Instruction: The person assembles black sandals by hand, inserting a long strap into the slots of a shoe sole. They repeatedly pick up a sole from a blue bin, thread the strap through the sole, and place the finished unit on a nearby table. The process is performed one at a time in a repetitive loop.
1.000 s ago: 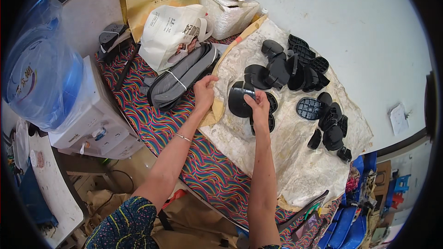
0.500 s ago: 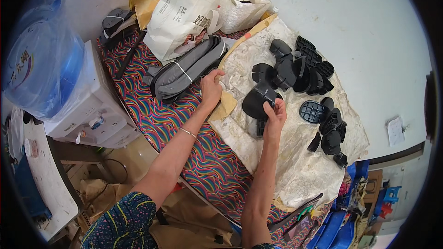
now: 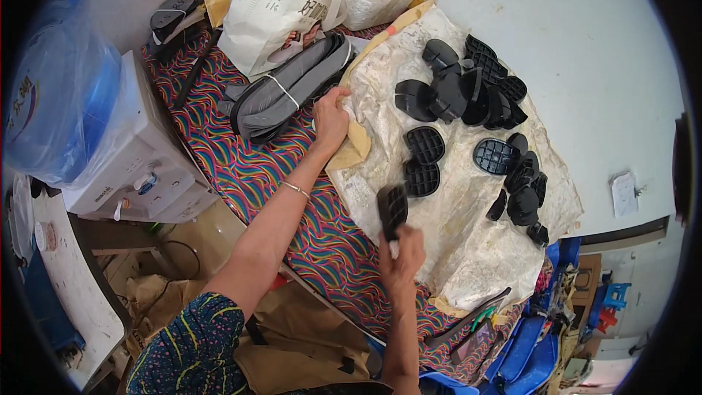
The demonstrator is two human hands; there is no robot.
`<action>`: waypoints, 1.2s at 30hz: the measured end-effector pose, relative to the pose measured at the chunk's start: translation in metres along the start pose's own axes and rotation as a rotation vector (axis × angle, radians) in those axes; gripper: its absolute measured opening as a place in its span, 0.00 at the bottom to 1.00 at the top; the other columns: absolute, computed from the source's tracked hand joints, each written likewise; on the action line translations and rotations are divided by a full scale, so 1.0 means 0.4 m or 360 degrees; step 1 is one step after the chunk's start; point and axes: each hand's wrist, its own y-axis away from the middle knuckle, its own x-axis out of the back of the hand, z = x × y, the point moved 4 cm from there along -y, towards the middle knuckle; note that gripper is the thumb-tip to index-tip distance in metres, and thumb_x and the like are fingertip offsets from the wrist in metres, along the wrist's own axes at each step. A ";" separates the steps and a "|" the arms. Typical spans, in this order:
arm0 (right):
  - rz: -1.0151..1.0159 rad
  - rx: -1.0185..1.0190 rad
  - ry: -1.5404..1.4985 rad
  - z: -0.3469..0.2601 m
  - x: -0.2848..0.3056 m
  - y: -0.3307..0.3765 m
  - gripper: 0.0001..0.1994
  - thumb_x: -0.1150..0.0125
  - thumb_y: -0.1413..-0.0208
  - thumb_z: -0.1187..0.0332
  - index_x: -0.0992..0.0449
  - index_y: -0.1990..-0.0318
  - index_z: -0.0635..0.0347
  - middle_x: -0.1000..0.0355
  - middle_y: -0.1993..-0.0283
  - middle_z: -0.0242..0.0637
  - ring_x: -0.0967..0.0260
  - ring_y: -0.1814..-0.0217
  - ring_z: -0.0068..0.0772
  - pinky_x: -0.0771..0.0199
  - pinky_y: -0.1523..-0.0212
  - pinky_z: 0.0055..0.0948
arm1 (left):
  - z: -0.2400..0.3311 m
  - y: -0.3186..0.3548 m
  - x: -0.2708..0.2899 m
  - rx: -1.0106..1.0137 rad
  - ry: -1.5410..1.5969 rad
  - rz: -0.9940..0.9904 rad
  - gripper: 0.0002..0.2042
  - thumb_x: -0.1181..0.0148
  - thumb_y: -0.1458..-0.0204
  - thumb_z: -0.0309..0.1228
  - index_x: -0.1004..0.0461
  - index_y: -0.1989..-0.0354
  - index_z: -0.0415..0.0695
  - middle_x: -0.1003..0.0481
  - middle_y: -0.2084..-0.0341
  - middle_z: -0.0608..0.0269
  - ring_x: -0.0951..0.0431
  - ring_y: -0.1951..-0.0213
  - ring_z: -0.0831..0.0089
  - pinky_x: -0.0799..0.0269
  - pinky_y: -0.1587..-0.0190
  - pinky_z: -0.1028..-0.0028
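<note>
My right hand grips a black shoe heel near the close edge of a stained whitish cloth. The heel is tilted, its gridded side partly in sight; the hand is slightly blurred. At the cloth's left edge, beside a tan flap, my left hand has its fingers closed on the cloth border. Two gridded heels lie just beyond the right hand. Farther back is a pile of black heels, some smooth side up. Another cluster of heels lies to the right.
A tied bundle of grey and black soles lies left of the cloth, before a white bag. A water dispenser stands at the left. Dark strap-like pieces lie on the patterned tablecloth at the near right.
My right hand has drawn a heel toward me and turned it, baring two gridded heels behind it. My left hand stays at the cloth's edge. The view has shifted slightly.
</note>
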 end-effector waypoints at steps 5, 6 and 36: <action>-0.0152 -0.0079 0.0310 -0.031 -0.013 0.163 0.18 0.38 0.60 0.79 0.28 0.58 0.58 0.32 0.54 0.42 0.32 0.57 0.48 0.27 0.61 0.42 | 0.007 0.009 -0.003 -0.0008 -0.0009 -0.0009 0.13 0.49 0.53 0.15 0.21 0.62 0.42 0.24 0.77 0.46 0.23 0.74 0.56 0.32 0.67 0.64; -0.0188 -0.0090 0.0298 -0.038 -0.016 0.171 0.18 0.37 0.60 0.78 0.28 0.58 0.58 0.32 0.54 0.42 0.32 0.57 0.48 0.27 0.60 0.42 | 0.005 0.010 -0.001 -0.0047 0.0008 0.0012 0.13 0.49 0.52 0.16 0.21 0.62 0.42 0.23 0.77 0.47 0.23 0.74 0.56 0.32 0.67 0.64; -0.0160 -0.0509 -0.0134 0.268 -0.050 -0.224 0.25 0.39 0.44 0.65 0.33 0.41 0.68 0.31 0.44 0.55 0.34 0.41 0.47 0.37 0.41 0.34 | 0.002 0.000 0.009 0.0101 0.0021 -0.0035 0.11 0.50 0.52 0.17 0.22 0.64 0.39 0.22 0.72 0.44 0.22 0.67 0.50 0.30 0.62 0.59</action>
